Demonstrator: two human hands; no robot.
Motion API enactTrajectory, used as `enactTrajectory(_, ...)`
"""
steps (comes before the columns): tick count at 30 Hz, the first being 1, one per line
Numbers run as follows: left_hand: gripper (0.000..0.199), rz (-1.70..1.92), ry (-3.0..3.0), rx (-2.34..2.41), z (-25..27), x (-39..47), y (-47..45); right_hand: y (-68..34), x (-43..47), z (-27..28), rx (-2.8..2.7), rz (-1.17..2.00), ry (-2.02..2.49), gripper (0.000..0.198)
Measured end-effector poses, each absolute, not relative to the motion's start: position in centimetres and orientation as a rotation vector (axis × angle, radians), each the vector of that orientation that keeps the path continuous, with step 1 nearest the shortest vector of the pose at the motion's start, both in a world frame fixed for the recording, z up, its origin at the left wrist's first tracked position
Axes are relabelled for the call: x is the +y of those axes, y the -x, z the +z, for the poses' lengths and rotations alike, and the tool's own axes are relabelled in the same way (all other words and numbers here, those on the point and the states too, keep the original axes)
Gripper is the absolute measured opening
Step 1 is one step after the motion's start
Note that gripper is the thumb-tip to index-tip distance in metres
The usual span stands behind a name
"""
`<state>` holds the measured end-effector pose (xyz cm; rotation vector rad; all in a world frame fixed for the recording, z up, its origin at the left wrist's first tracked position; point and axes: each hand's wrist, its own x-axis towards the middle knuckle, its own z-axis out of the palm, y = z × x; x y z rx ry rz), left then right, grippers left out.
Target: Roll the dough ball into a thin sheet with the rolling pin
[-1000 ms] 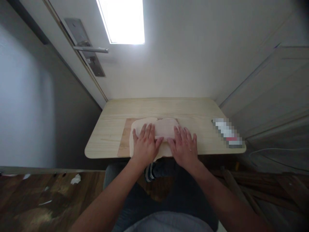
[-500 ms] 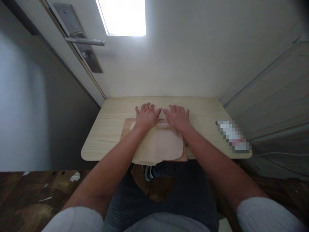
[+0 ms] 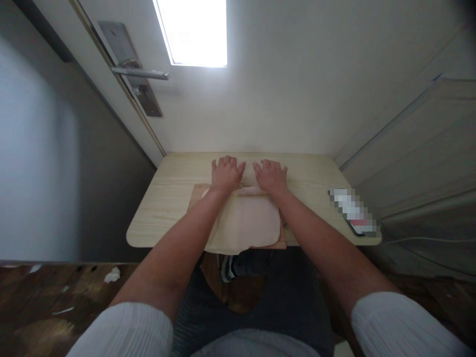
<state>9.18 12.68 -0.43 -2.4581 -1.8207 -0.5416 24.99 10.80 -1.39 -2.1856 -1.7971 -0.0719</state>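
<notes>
A thin, pale, dough-like sheet [image 3: 249, 223] lies over a brownish board [image 3: 194, 194] on a light wooden table. Its near edge hangs past the table's front edge. Across its far side runs a narrow raised pinkish strip [image 3: 250, 190]; whether this is a folded edge or a separate piece I cannot tell. My left hand [image 3: 227, 173] rests palm down at the strip's left end, fingers stretched forward. At the right end my right hand [image 3: 271, 174] lies the same way, thumb pointing inward. The thumbs are a little apart. What lies under the palms is hidden.
A phone-like object, blurred out [image 3: 353, 213], lies at the table's [image 3: 159, 208] right side. Behind the table stands a white door with a metal handle [image 3: 143, 74] and a bright window [image 3: 195, 32]. A cable [image 3: 427, 240] runs at the right. Crumpled paper [image 3: 112, 274] lies on the floor.
Both hands have slid slightly forward across the far side of the sheet, and the thumbs are a bit farther apart. The view has shifted slightly.
</notes>
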Motion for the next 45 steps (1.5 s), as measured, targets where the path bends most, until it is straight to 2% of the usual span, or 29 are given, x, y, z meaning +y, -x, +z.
enactTrajectory(8, 0.054, -0.468, 2.533, -1.793, -0.8, 9.4, -8.2, -24.5, 7.0, -1.5, -1.793, -0.033, 2.225, 0.061)
enactTrajectory(14, 0.06, -0.466, 2.525, -1.813, -1.1, 4.5, -7.6, -23.6, 1.4, -2.5, -1.844, -0.18, 2.127, 0.068)
enactTrajectory(24, 0.056, -0.535, 2.62, -1.62, -2.6, -4.4, -4.3, -22.8, -8.1, -4.0, -1.95, -0.29, 1.982, 0.065)
enactTrajectory(38, 0.064, -0.348, 2.547, -1.777, -1.2, 4.5, -5.5, -23.6, 3.3, -2.3, -1.939, -0.045, 2.137, 0.067)
enactTrajectory(45, 0.063, -0.325, 2.622, -1.82, -1.2, 9.5, -5.8, -24.5, 8.7, -1.0, -2.039, 0.182, 2.194, 0.072)
